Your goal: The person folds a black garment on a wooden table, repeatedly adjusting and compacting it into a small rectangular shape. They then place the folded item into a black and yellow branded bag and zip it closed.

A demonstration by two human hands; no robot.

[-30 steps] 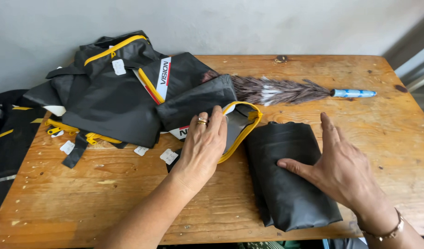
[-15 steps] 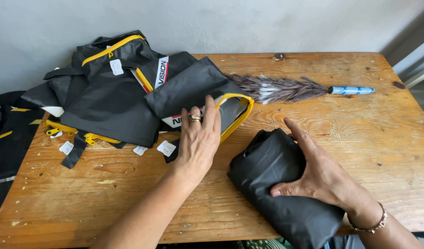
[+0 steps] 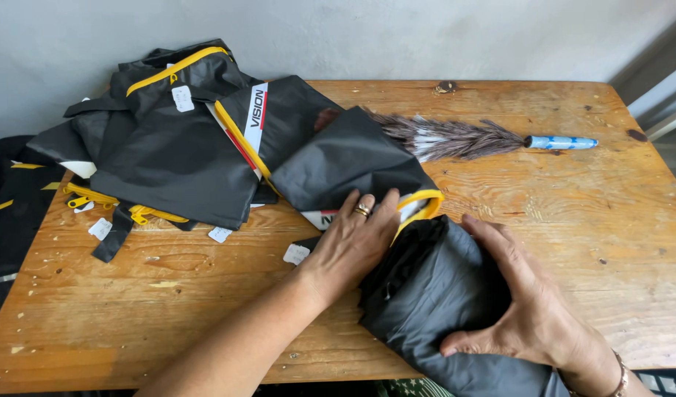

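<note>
Left hand point(image 3: 353, 246) flat, fingers spread, pressing the yellow-trimmed pouch point(image 3: 367, 176) mid-counter point(image 3: 169, 294). Right hand point(image 3: 525, 309) cupped loosely over the folded black fabric bundle point(image 3: 433, 294) at the counter's front edge, not clenched. Feather duster point(image 3: 470, 138) behind, near the back edge.

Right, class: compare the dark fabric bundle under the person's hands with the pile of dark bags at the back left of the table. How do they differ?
The fabric bundle is plain dark grey; the pile of bags shows yellow zips and white tags. The bundle is one folded piece at the table's front edge, held by the left hand and the right hand; the pile is several pieces spread loosely, with no hand on it. Both are dark fabric lying on the wooden table.
</note>
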